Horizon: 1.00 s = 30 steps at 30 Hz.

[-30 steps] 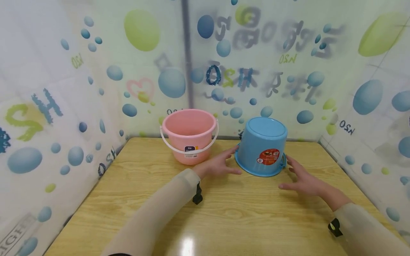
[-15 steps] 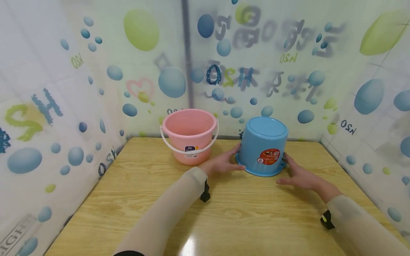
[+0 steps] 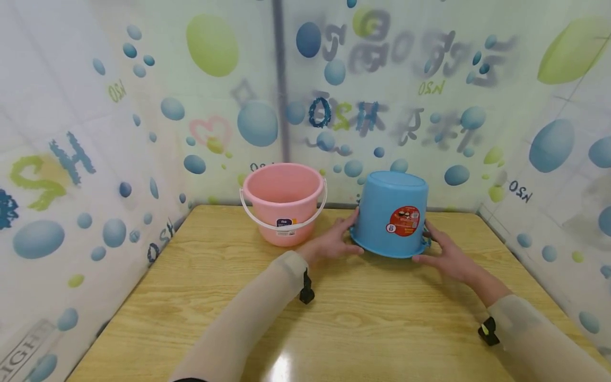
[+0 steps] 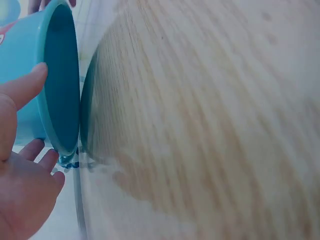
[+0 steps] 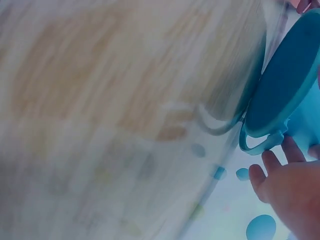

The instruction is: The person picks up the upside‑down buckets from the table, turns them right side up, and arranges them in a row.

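Note:
A blue bucket (image 3: 389, 217) stands upside down at the back right of the table, a red round label on its side. Its near rim is tipped up off the wood; both wrist views look into the dark opening. My left hand (image 3: 331, 244) grips its left side, thumb near the rim and fingers round behind. On the other side my right hand (image 3: 451, 259) holds the bucket by the rim, close to the blue handle (image 5: 260, 147). Left of it, a pink bucket (image 3: 284, 212) sits upright, its white handle (image 3: 286, 227) hanging in front.
The wooden table (image 3: 363, 323) reaches back to a curtain (image 3: 406, 106) printed with bubbles and letters. Similar curtains rise along the left and right sides. The pink bucket stands close behind my left forearm (image 3: 248, 313).
Both hands have closed in on the blue bucket from its sides. Its front rim has risen and its base has tipped backward. The pink bucket stays where it was.

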{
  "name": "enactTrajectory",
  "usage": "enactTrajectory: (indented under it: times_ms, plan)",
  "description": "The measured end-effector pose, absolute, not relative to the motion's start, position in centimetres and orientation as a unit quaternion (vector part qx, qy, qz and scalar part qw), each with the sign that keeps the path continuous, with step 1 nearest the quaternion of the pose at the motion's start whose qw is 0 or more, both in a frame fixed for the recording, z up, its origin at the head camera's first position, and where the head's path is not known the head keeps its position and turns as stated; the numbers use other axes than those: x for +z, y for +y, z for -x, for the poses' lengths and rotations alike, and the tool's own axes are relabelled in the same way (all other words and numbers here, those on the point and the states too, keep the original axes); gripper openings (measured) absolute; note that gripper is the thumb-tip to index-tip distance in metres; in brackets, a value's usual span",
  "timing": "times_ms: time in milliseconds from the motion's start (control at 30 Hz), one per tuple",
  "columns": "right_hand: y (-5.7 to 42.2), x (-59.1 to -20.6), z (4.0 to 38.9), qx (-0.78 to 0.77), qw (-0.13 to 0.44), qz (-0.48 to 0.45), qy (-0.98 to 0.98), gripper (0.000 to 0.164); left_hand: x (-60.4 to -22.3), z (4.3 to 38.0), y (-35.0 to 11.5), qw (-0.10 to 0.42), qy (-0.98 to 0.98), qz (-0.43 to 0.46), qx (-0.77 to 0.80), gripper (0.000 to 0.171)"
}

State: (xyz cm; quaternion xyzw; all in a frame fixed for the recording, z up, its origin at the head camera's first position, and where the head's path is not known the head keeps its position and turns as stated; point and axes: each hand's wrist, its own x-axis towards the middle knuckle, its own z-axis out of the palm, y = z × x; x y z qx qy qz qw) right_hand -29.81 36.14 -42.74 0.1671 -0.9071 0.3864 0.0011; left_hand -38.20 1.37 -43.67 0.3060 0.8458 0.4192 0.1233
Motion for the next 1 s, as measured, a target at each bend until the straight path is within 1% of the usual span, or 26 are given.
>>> enactTrajectory:
  times_ms: [167,433,633,867,1000]
  plan:
    - [36.2,-42.5,29.7,0.392,0.022,-0.167,-0.904,0.103,-43.4,37.9,1.3,0.114,0.838,-0.314,0.431,0.105]
    - [36.1,-42.3,29.6,0.391,0.010,-0.160,-0.906,0.113,-42.9,37.4,1.2,0.107,0.837,-0.308,0.440,0.111]
    - [36.0,-42.1,29.3,0.387,0.017,-0.159,-0.908,0.109,-42.8,37.6,1.0,0.097,0.826,-0.325,0.451,0.108]
    - [35.9,-41.9,28.8,0.399,0.027,-0.171,-0.901,0.104,-42.6,37.7,0.5,0.110,0.806,-0.333,0.476,0.107]
    - [35.8,-41.6,28.5,0.408,0.024,-0.159,-0.899,0.102,-42.3,37.5,0.3,0.104,0.804,-0.333,0.481,0.104]
